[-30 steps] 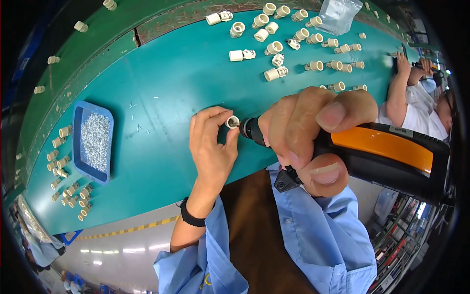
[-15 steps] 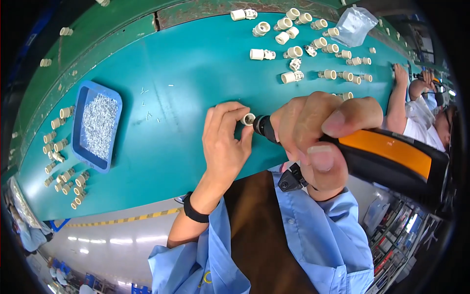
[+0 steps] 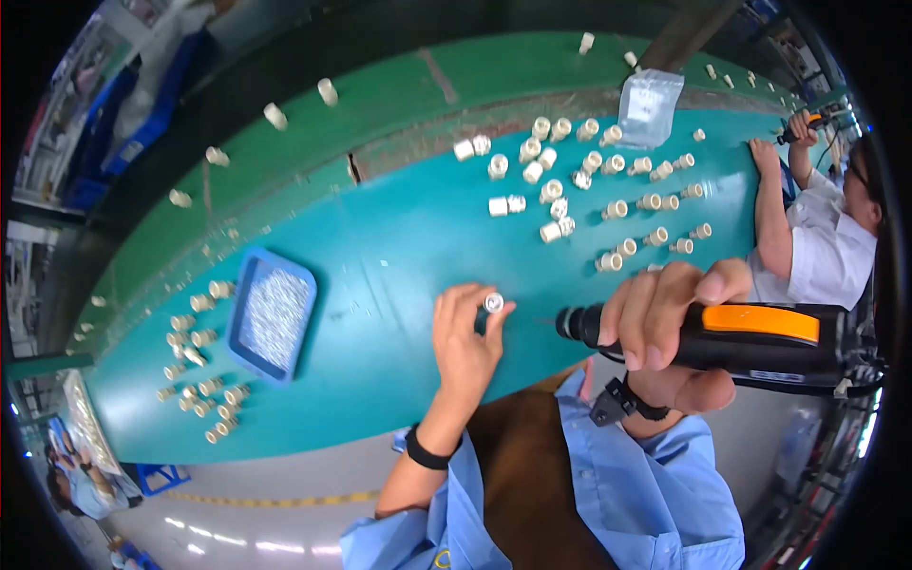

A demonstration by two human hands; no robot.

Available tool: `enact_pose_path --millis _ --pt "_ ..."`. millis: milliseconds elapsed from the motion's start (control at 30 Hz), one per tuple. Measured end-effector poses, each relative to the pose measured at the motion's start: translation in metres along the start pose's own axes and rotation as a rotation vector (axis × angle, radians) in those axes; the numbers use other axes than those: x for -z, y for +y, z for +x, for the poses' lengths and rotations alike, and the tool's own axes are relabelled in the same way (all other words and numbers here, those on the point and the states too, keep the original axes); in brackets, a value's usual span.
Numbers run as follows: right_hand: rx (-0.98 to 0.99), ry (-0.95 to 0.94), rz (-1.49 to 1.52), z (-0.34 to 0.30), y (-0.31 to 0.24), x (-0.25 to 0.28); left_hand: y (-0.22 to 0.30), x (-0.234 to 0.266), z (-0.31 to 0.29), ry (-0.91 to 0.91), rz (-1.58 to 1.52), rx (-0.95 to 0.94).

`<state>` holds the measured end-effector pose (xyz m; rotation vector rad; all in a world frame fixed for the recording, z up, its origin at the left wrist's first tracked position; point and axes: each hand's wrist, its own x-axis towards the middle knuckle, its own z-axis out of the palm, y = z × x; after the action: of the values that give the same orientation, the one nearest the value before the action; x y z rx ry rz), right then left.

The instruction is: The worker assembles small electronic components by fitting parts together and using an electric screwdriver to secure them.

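A small cream lamp socket [image 3: 493,302], round end turned up toward me, is pinched between the thumb and fingers of my left hand [image 3: 464,350]. Something metallic shows inside its opening. My right hand [image 3: 655,318] is wrapped round a black electric screwdriver [image 3: 760,326] with an orange strip. The tool lies level, its nose pointing left at the socket with a gap between them. A thin bit at its nose is blurred. Left of my left hand sits a blue tray [image 3: 258,367] holding a heap of small silvery screws [image 3: 277,318].
Several cream sockets [image 3: 551,192] stand and lie at the far right of the green table, beside a clear plastic bag [image 3: 650,112]. More sockets [image 3: 193,334] cluster left of the tray. Others lie on the raised ledge [image 3: 399,106]. A co-worker [image 3: 817,228] holds a similar tool at right.
The screwdriver has pulled back to the right, away from the socket. The socket, still in my left hand, now faces up more. The whole view has shifted, showing more of the far ledge.
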<state>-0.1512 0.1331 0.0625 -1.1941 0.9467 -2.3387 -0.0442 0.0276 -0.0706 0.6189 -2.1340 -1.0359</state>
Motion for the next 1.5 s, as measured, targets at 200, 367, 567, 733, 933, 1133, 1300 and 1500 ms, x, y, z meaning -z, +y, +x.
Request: enact_pose_path --millis 200,367,567,733,933,1133,1300,1500 --pt "-0.155 -0.019 0.082 -0.026 0.002 0.034 0.032 0.046 0.017 -0.121 -0.218 0.246" --pt "-0.206 -0.020 0.127 -0.041 0.003 0.051 0.017 0.042 0.131 -0.177 0.007 -0.016" --pt "-0.265 0.054 0.123 -0.042 0.010 0.044 -0.049 -0.038 0.274 -0.143 0.343 0.085" --pt "-0.241 0.006 0.105 -0.040 0.019 0.063 -0.049 -0.051 0.276 -0.040 0.440 0.035" --pt "-0.271 0.006 0.169 -0.037 0.025 0.066 -0.078 0.049 0.285 0.336 0.575 0.122" --pt "-0.242 -0.073 0.218 -0.040 0.032 0.075 -0.146 0.071 0.308 0.336 0.568 0.343" --pt "-0.241 -0.051 0.186 -0.039 0.031 0.064 -0.163 0.063 0.314 0.124 0.353 0.491" --pt "-0.262 0.069 0.089 -0.041 0.019 0.041 -0.128 0.071 0.306 0.104 0.184 0.479"
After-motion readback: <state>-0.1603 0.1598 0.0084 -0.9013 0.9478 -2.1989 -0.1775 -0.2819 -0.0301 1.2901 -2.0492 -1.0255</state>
